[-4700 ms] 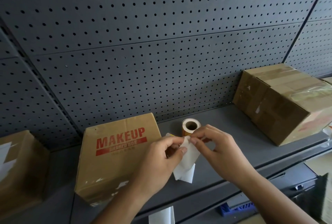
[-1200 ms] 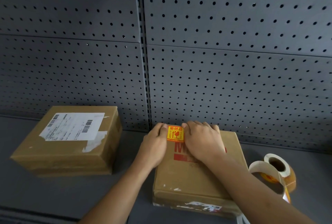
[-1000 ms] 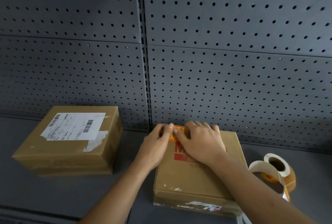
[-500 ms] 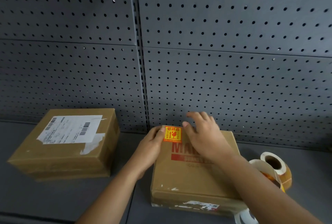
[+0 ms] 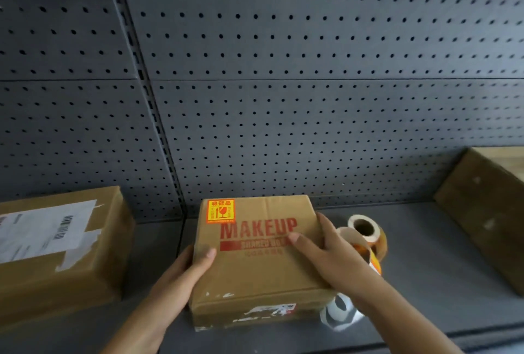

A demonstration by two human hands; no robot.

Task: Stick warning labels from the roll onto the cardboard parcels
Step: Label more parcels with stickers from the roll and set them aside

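Observation:
A cardboard parcel printed MAKEUP (image 5: 261,268) lies on the grey shelf in the middle of the view. An orange and yellow warning label (image 5: 220,211) is stuck flat on its far left top corner. My left hand (image 5: 181,274) clasps the parcel's left side, thumb on top. My right hand (image 5: 329,251) holds the parcel's right edge, thumb across the red print. The label roll (image 5: 365,233) stands just right of the parcel, its backing strip (image 5: 338,311) curling down by my right wrist.
A parcel with a white shipping label (image 5: 56,245) sits at the left. A larger cardboard box (image 5: 485,211) stands at the right edge. The grey pegboard wall (image 5: 283,98) closes off the back of the shelf (image 5: 425,282).
Both hands left the stuck label and slid toward me along the MAKEUP parcel, taking hold of its left and right sides. The view has shifted right, showing the right box.

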